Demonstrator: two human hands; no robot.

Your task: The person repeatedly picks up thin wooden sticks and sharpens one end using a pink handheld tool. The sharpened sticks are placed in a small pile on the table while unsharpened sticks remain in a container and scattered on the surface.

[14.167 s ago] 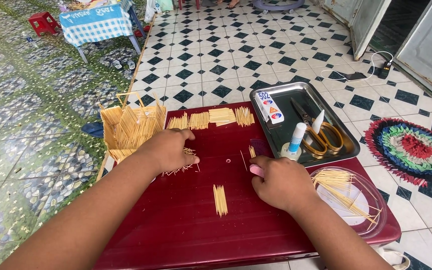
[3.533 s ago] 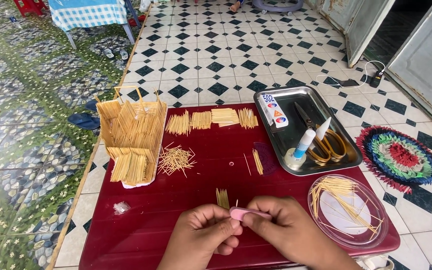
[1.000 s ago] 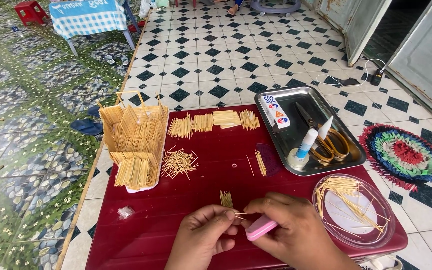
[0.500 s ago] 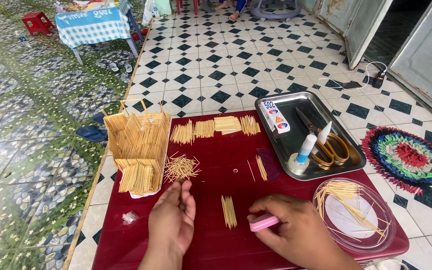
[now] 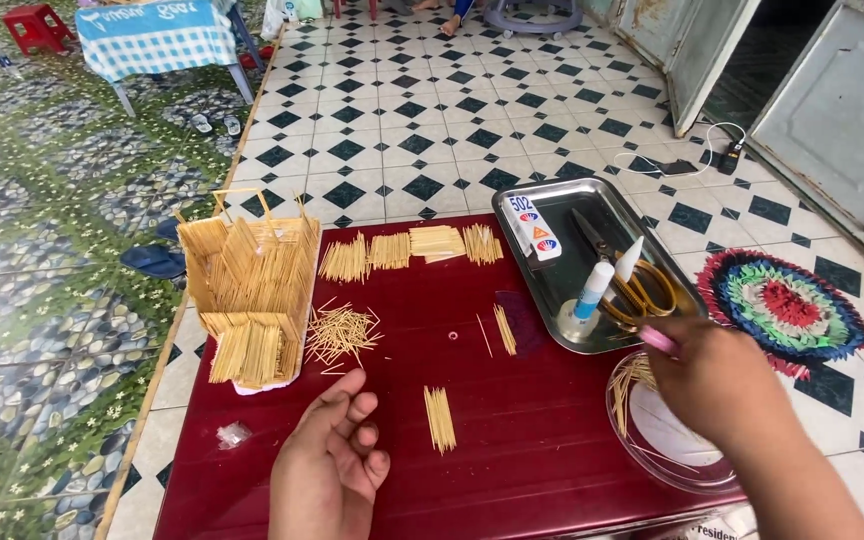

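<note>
The toothpick house (image 5: 252, 300) at the table's (image 5: 512, 460) left edge stands part-built, stick bundles unused; left hand (image 5: 332, 465) empty and loose, right hand (image 5: 717, 380) pinching a pink tool (image 5: 657, 340).

Single head view, looking steeply down, close over red table (image 5: 552, 440)

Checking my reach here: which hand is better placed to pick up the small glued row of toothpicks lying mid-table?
Probably the left hand: it rests open and empty just beside the toothpick row. The right hand holds a pink tool over the clear lid, farther away.
</note>
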